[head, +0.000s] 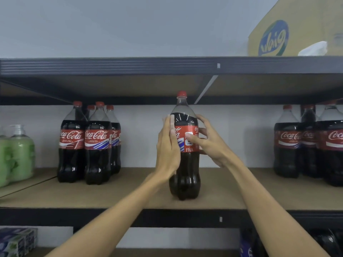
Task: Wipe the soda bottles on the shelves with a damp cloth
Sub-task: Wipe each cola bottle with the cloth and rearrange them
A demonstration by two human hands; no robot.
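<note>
One large cola bottle [185,173] with a red cap and red label stands upright near the front of the middle shelf [130,193]. My left hand [168,147] lies flat against its left side, fingers straight. My right hand [209,143] wraps its right side, thumb on the label. Neither hand has a cloth in it. A white cloth [313,48] lies on the top shelf at the right. More cola bottles stand in a group at the left [97,143] and another at the right [289,143].
Green soap pump bottles [20,154] stand at the far left of the same shelf. A yellow cardboard box [297,25] sits on the top shelf behind the cloth. On the shelf below are small packs [16,240] at the left and dark bottles [326,242] at the right.
</note>
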